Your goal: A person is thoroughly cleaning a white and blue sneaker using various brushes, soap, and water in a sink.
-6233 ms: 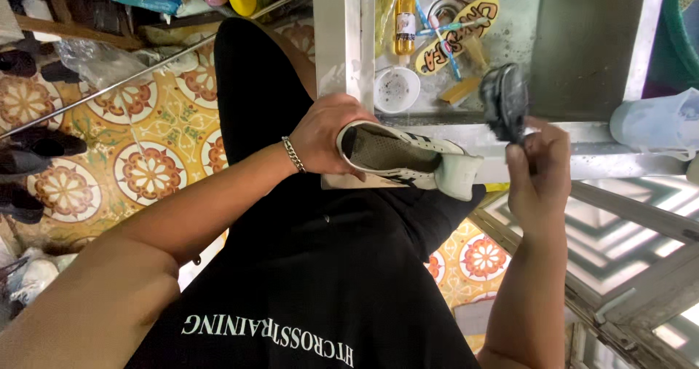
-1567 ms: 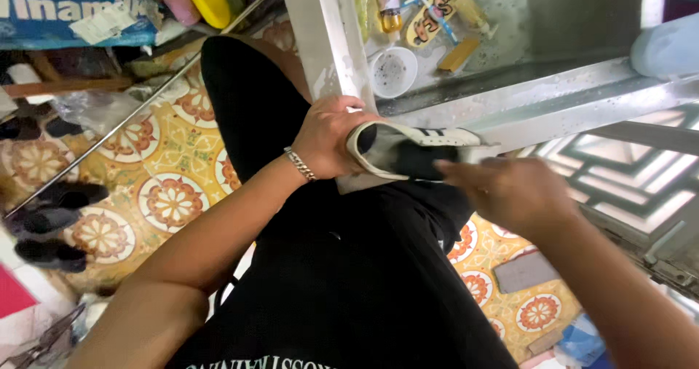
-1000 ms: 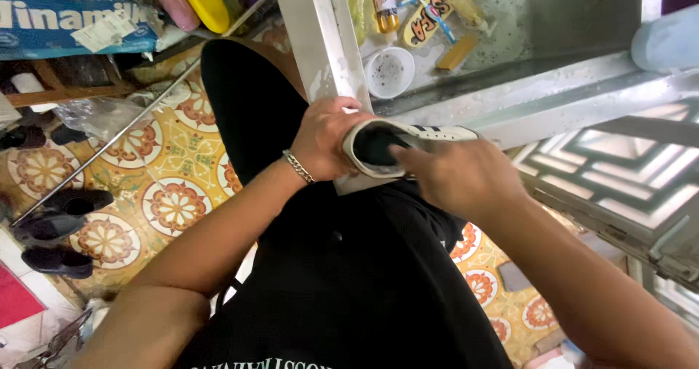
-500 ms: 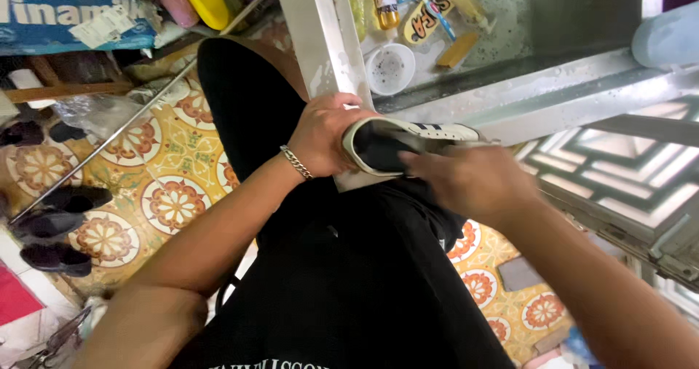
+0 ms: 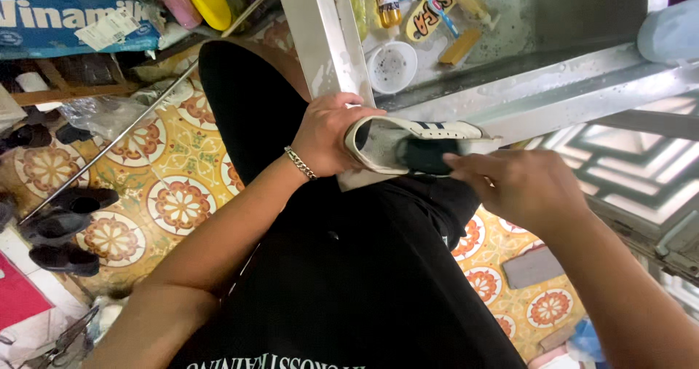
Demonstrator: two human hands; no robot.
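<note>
right hand (image 5: pixel 520 187): mine, right of centre, fingers curled narrow round a dark insole (image 5: pixel 426 155), pushing its end into the shoe's opening
left hand (image 5: pixel 329 134): closed round the heel of the white shoe (image 5: pixel 408 139), holding it on its side against my lap
shoe: centre of frame, touching the metal frame edge (image 5: pixel 542 96), dark stripes up
progress: insole looks partly in, I judge; the end under my fingers not yet seated, so pressing it flat is left
further out: small white cup (image 5: pixel 392 67) upper middle, dark shoes (image 5: pixel 62 223) on patterned floor tiles (image 5: pixel 178 201) at left
</note>
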